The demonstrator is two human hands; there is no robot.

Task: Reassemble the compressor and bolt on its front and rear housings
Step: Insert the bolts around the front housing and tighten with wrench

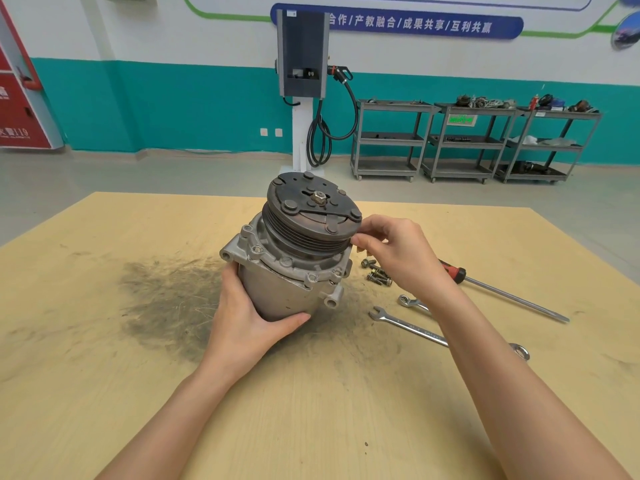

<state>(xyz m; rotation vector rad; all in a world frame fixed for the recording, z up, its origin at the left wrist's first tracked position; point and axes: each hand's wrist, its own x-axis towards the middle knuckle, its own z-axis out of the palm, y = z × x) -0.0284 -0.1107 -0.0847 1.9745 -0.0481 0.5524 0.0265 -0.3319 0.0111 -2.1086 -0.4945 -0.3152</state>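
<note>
While tilted, compressor (294, 251) in hands (242, 327).

hands (239, 327): 2, bare | forearms: bare, no sleeves | no gloves

Stained wooden table (104, 341) bears compressor (287, 271), bolts (377, 275), wrenches (412, 329), screwdriver (502, 292).

Your grey compressor (287, 268) stands tilted on the table, dark ribbed pulley uppermost, front housing seated; loose bolts (377, 276) lie just beside it.
</note>
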